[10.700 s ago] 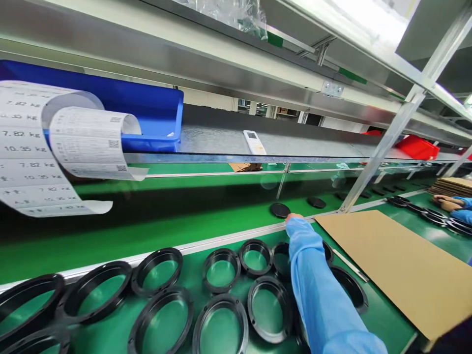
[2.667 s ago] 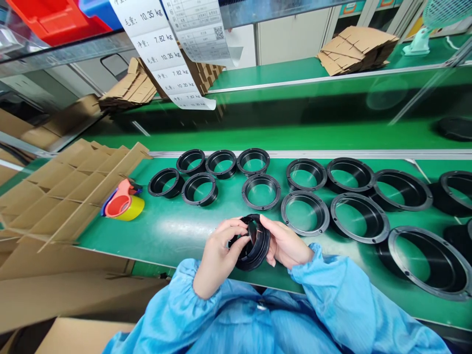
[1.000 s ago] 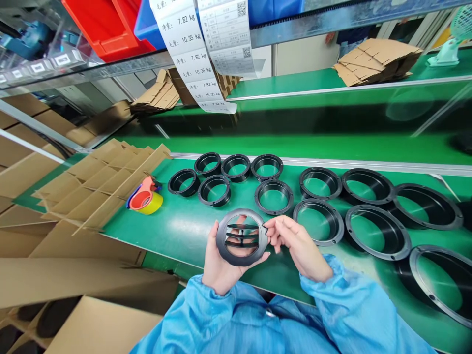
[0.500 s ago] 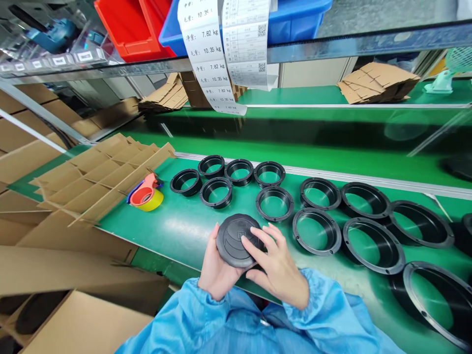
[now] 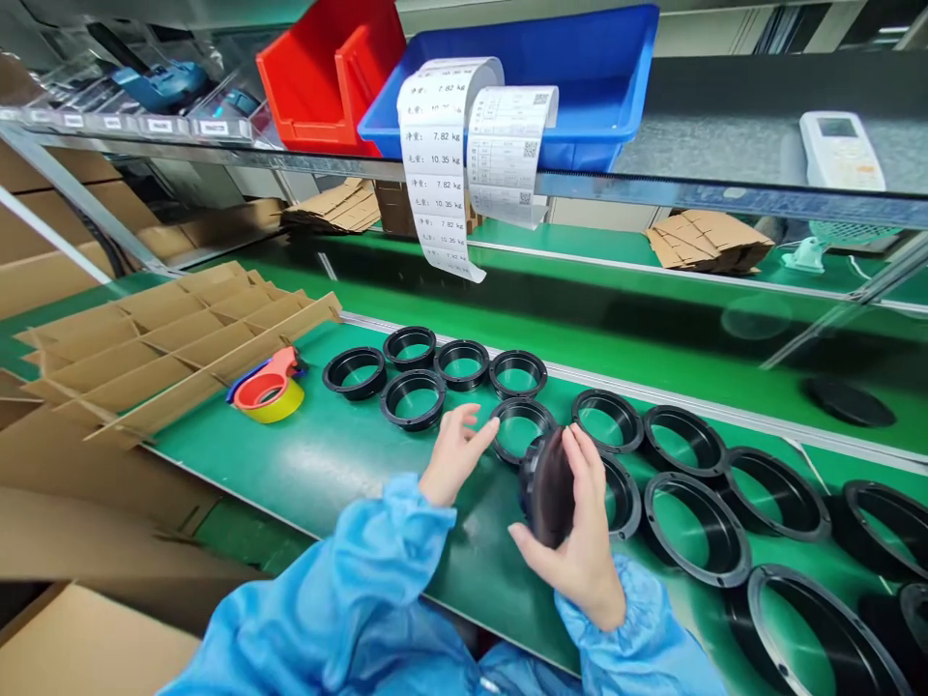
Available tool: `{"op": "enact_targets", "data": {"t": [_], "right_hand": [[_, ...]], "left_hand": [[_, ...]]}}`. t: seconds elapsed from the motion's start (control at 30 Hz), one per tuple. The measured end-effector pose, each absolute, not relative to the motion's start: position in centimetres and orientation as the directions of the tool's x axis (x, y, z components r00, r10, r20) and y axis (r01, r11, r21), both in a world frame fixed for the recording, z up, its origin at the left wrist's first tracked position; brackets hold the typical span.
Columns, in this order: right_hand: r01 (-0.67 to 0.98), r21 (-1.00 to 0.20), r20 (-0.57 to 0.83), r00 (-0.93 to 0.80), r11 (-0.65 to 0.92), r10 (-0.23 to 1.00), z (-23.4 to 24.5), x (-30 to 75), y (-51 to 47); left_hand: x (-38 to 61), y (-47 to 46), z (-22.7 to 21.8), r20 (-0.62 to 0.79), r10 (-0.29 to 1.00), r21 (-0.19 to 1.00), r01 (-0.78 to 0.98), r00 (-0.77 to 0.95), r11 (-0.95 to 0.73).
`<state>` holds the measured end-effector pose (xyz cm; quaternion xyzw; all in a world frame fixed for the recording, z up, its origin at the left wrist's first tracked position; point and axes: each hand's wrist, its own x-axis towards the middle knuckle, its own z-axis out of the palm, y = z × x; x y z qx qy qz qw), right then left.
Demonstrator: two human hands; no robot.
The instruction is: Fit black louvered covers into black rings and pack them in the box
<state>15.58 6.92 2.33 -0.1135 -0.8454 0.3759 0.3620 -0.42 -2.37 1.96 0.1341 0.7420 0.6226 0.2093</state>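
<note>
The right hand (image 5: pixel 572 541), just right of the frame's centre, held a black disc (image 5: pixel 545 486) on edge above the green surface (image 5: pixel 340 464), its fingers (image 5: pixel 584 459) curled over the top rim and the thumb pressed against the lower edge. The disc hung in front of the nearest rings, clear of the surface as far as could be told. The left hand (image 5: pixel 453 454), just left of the disc, held nothing; its fingers were loosely spread and pointed toward a small ring (image 5: pixel 520 428) beside them, though whether they touched it could not be told. Both arms wore blue sleeves (image 5: pixel 348 599).

Small black rings (image 5: pixel 413 398) lay in two short rows at the frame's centre, and larger rings (image 5: pixel 696 527) ran off toward the lower right. A tape dispenser (image 5: pixel 267 387), red over yellow, sat on the surface at centre left, just beside a cardboard divider grid (image 5: pixel 166 338). Beyond a metal rail, another black disc (image 5: pixel 848 401) lay on the belt (image 5: pixel 652 338) at the right edge. On the shelf along the top stood a red bin (image 5: pixel 326 72) and a blue bin (image 5: pixel 580 77), with printed label strips (image 5: pixel 442 164) hanging from the blue one, and a white remote (image 5: pixel 841 150) at the upper right. Flattened cardboard (image 5: pixel 707 242) lay stacked behind.
</note>
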Motion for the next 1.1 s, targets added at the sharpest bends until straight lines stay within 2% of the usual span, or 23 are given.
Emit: {"op": "enact_targets", "data": {"t": [0.07,0.17,0.3,0.43,0.6,0.87,0.97,1.07,1.1], "right_hand": [[-0.038,-0.724,0.497,-0.721,0.688,0.483,2.1,15.4,7.3],[-0.011,-0.696,0.456,-0.779,0.718,0.430,1.6,15.3,7.1],[0.015,-0.597,0.401,-0.860,0.802,0.315,1.2,15.3,6.2],[-0.023,-0.481,0.355,-0.919,0.877,0.171,1.0,14.5,4.7],[-0.040,-0.312,0.293,-0.954,0.949,0.056,1.4,11.7,2.7],[-0.034,-0.124,0.202,-0.979,0.992,-0.009,1.1,9.9,2.0],[-0.120,-0.091,0.314,-0.946,0.989,-0.086,3.4,10.1,2.1],[-0.123,-0.081,0.501,-0.863,0.989,-0.066,4.8,10.8,1.6],[-0.117,-0.067,0.519,-0.852,0.991,-0.066,4.3,11.0,1.5]], "left_hand": [[-2.2,-0.6,0.8,-0.149,0.500,0.972,-0.035,-0.853,0.230],[-3.0,-0.7,0.0,-0.179,0.583,0.978,-0.080,-0.792,0.192],[-1.9,-6.2,0.6,-0.188,0.557,0.980,-0.122,-0.809,0.154],[-0.1,-12.3,1.0,-0.295,0.548,0.953,-0.285,-0.782,0.106],[0.9,-15.1,0.9,-0.419,0.570,0.878,-0.474,-0.706,0.058],[0.8,-18.7,1.9,-0.379,0.532,0.903,-0.429,-0.757,0.032],[0.9,-20.2,2.0,-0.373,0.510,0.911,-0.410,-0.775,0.044],[1.9,-21.1,2.1,-0.386,0.477,0.905,-0.424,-0.790,0.029],[2.3,-21.3,2.0,-0.392,0.467,0.899,-0.438,-0.792,0.013]]}}
